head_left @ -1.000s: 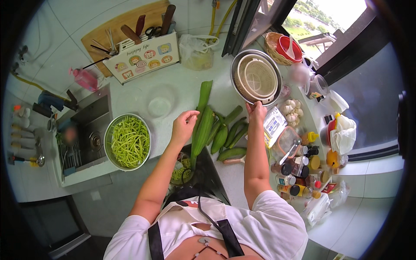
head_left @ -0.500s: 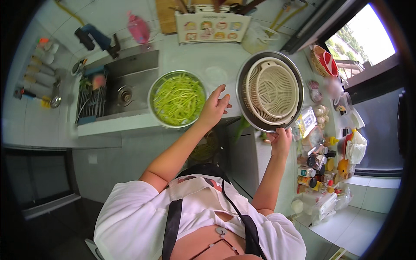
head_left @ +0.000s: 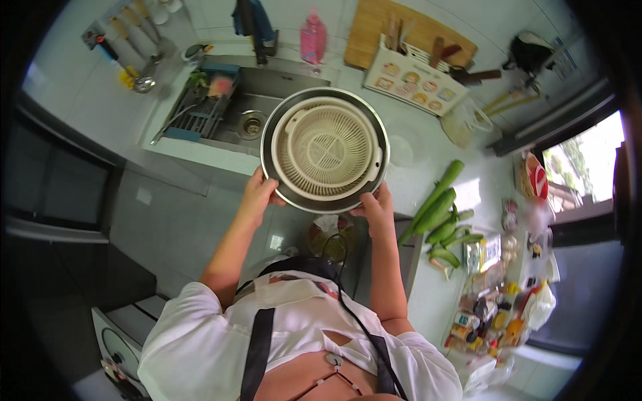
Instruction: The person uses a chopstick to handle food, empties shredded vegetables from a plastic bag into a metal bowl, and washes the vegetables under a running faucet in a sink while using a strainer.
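A wide metal basin (head_left: 267, 148) is held up in front of me, over the counter edge beside the sink. Nested inside it are cream plastic colanders (head_left: 329, 148), one smaller within a larger. My left hand (head_left: 257, 195) grips the basin's near left rim, thumb on top. On the near right rim, my right hand (head_left: 376, 207) is closed in the same way. Their other fingers are mostly hidden under the basin, which also covers part of the counter behind it.
The steel sink (head_left: 284, 81) with a dish rack (head_left: 200, 107) lies behind left. A knife holder (head_left: 414, 77) stands against the cutting board (head_left: 364, 30). Long green vegetables (head_left: 436, 215) lie on the right counter, near many jars (head_left: 485, 307) and a window.
The basin with the colanders has moved left. My left hand, empty before, now grips its rim too. The bowl of green strips is out of sight, and the green vegetables on the right are uncovered.
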Tool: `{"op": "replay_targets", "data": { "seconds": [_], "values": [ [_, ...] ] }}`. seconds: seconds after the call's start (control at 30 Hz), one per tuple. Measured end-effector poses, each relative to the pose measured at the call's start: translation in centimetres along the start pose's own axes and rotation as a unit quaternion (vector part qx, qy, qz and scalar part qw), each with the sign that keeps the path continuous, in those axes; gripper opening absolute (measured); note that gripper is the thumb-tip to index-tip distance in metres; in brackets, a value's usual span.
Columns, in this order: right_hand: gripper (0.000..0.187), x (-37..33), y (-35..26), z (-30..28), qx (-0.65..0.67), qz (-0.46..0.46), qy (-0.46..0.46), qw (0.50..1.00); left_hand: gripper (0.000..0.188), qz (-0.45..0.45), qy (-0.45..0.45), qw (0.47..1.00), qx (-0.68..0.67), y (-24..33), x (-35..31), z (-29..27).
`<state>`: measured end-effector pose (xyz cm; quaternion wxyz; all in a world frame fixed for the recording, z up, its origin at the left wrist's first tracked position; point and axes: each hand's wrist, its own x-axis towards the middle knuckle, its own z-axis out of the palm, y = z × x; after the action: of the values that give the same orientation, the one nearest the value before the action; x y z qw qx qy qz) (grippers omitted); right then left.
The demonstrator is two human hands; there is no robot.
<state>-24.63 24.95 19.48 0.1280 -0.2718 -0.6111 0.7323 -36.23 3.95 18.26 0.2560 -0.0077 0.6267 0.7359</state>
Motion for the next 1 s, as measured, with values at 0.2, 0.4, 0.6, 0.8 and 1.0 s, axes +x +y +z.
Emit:
{"op": "replay_targets", "data": {
  "seconds": [0.2,0.4,0.6,0.8,1.0],
  "values": [
    [0.045,4.3,2.0,6.3,-0.004,0.035,-0.082,0.996,0.033,-0.028,0.079,0.996,0.033,-0.1,1.7,-6.0],
    [0.050,11.4,5.4,12.6,-0.045,0.075,-0.055,0.995,0.031,-0.017,0.091,0.995,0.044,0.2,10.1,-10.6],
    [0.062,18.7,10.1,18.5,-0.358,-0.174,0.129,0.908,0.036,0.013,0.056,0.996,0.070,0.0,21.6,-15.1],
    [0.044,24.1,15.2,22.6,-0.269,-0.004,0.073,0.960,0.044,-0.034,0.076,0.981,0.176,-4.2,31.2,-18.2],
    [0.049,27.4,14.3,27.2,-0.175,0.231,0.003,0.957,0.040,-0.146,0.077,0.980,0.113,-5.1,33.9,-18.9]
  ]
}}
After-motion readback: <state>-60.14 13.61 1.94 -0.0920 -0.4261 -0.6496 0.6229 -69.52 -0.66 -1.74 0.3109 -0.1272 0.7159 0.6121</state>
